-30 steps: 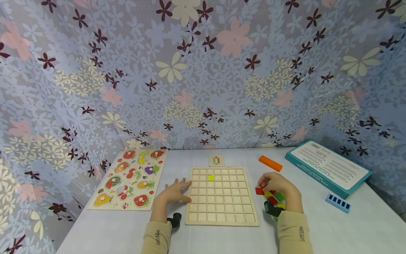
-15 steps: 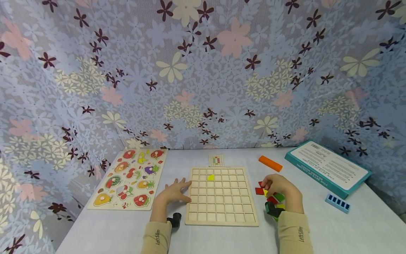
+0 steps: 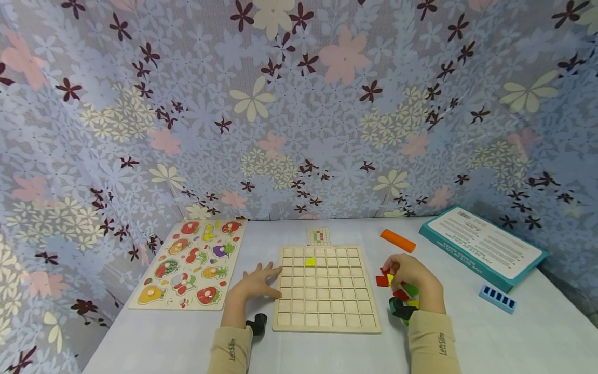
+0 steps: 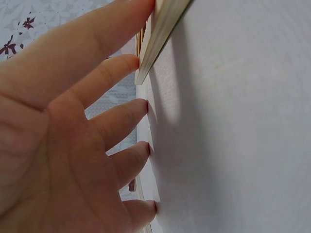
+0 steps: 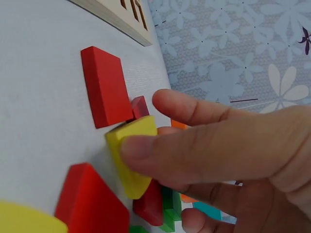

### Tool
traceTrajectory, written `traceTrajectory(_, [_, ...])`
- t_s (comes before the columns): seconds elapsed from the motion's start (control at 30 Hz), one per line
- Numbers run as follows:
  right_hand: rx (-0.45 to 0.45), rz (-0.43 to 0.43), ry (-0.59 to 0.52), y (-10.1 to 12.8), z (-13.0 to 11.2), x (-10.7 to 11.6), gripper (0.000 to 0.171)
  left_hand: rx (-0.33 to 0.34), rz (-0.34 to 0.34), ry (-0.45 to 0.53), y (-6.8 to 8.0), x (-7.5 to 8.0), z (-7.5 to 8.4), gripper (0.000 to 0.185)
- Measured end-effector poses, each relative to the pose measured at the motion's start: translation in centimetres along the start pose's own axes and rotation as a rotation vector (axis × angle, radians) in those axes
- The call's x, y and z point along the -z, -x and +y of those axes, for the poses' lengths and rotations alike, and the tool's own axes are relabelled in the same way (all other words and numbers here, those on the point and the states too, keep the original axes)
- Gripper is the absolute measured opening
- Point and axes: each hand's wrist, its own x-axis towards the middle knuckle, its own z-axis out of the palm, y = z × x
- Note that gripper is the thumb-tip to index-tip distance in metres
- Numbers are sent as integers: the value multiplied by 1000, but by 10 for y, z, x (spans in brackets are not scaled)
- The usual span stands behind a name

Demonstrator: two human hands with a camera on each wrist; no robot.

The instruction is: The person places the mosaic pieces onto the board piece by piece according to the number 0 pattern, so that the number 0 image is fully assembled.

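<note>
A wooden grid board [image 3: 325, 289] lies on the white table with one yellow piece [image 3: 310, 261] set in a cell near its top. My left hand [image 3: 258, 283] rests flat, fingers spread, against the board's left edge [image 4: 160, 39]. To the right of the board my right hand [image 3: 411, 278] pinches a yellow quarter-round piece [image 5: 131, 158] between thumb and fingers, over a pile of red, green and yellow pieces [image 3: 403, 296]. A flat red square piece [image 5: 104, 85] lies beside it on the table.
A fruit peg puzzle [image 3: 191, 262] lies at the left. A small pattern card [image 3: 319, 236] sits behind the board. An orange block [image 3: 397, 240], a teal box [image 3: 483, 246] and a blue ridged block [image 3: 497, 298] lie to the right. A flowered curtain rises behind.
My right hand has shifted slightly right and drawn its fingers in on the yellow piece. The left hand has stayed on the board's edge.
</note>
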Motion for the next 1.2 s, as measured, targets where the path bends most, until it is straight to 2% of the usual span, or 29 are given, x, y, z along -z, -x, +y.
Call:
traceTrajectory(0.37, [45,60,26,-8,0,-5,31,-6,10,-9,-3,-2,-4,71])
traceTrajectory(0.57, [43,67,62,-8,-1,-4,32,-7,9,-5,-3,-2,-5,72])
traceTrajectory(0.83, [19,62,43,-7,-4,-3,28,-5,2,-2,-3,-2,-5,72])
traceTrajectory(1.2, [48,143,64,-7,-13,-5,32,-2,14,1,-2,-2,-4,71])
